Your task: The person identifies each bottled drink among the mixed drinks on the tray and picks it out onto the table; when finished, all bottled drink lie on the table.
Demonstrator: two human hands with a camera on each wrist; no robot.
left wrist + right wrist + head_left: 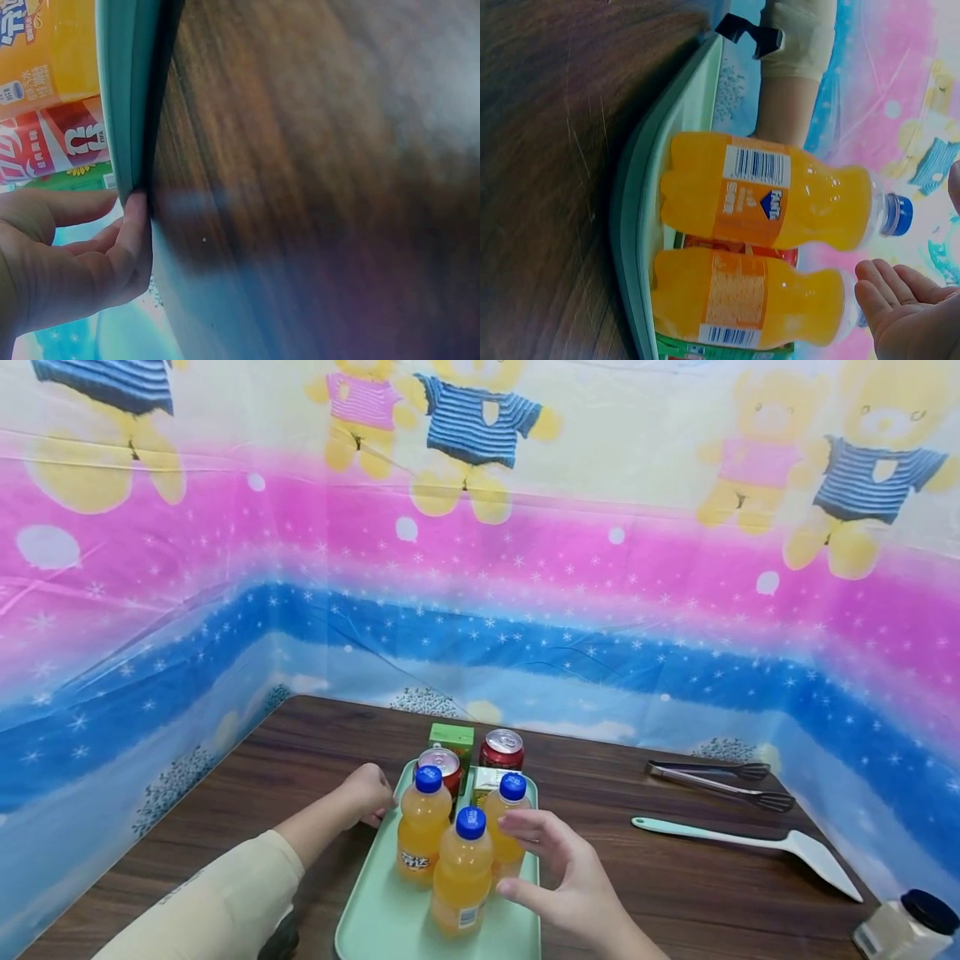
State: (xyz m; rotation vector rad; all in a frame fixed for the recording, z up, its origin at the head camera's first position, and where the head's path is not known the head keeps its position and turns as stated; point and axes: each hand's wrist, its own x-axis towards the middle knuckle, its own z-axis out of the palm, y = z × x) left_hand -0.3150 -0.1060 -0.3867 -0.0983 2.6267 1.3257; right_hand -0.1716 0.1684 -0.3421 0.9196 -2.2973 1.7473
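Three orange soda bottles with blue caps stand on a pale green tray (375, 914): a front bottle (462, 881), a left bottle (422, 822) and a right bottle (510, 852). Behind them are a red can (441, 762), a small carton (491, 777) and a green carton (453, 737). My left hand (367, 795) pinches the tray's far left rim between thumb and fingers, as the left wrist view shows. Beside the right bottle, my right hand (573, 877) is spread, its fingertips close to the bottle's neck; I cannot tell whether they touch.
Another red can (502, 748) stands at the tray's far end. On the right of the wooden table (600, 802) lie metal tongs (712, 781) and a pale green spatula (750, 842). A black-lidded jar (903, 927) is at the near right. A patterned cloth (525, 610) hangs behind.
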